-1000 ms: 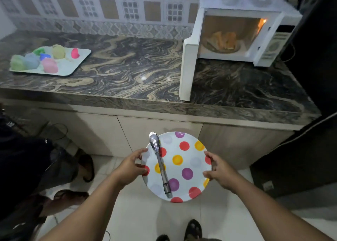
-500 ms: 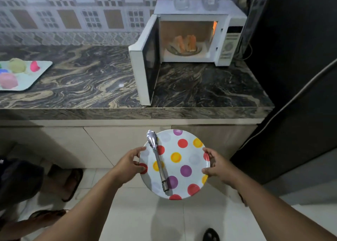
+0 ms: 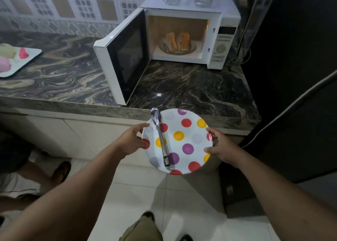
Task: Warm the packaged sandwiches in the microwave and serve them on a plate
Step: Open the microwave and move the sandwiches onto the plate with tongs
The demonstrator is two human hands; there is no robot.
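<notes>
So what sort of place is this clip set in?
Most likely a home kitchen: a marble-patterned countertop with cabinets below, an open microwave holding sandwiches, and a patterned tile backsplash.

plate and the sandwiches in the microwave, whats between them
In the head view, only bare marble counter lies between the plate and the sandwiches. The open microwave door stands off to the left.

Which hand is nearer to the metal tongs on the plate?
Left. The left hand grips the plate rim beside the tongs; the right hand grips the opposite rim, across the plate.
</notes>
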